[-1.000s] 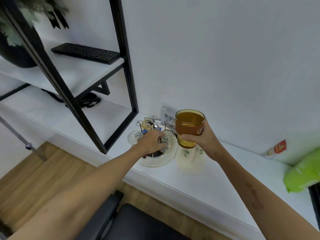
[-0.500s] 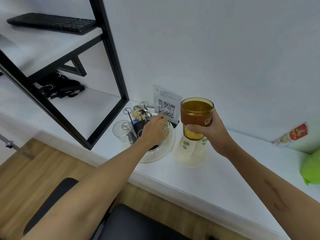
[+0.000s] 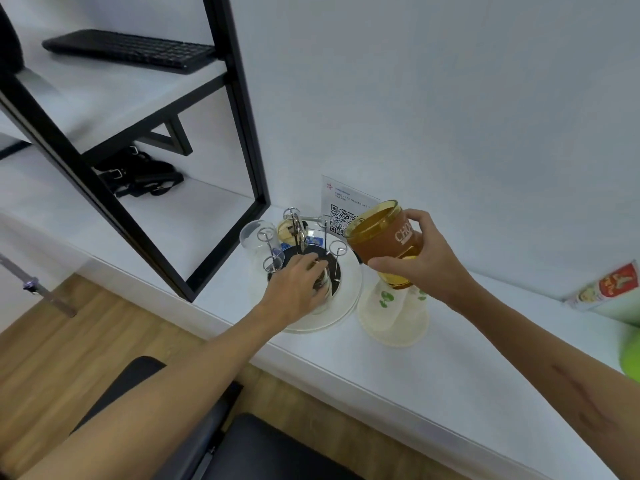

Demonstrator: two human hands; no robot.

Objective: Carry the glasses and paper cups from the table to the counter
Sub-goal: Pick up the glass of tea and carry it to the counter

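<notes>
Our right hand grips a tilted amber glass tumbler with a brown band, held in the air above an upturned white paper cup with green leaf prints; our left hand closes over a small clear glass on the round white rack tray. Both stand on the white counter; another clear glass hangs on a wire peg beside a QR-code card.

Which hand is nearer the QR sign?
Right. The right hand, holding the amber glass, is just in front of the QR sign; the left hand is lower, over the rack.
</notes>
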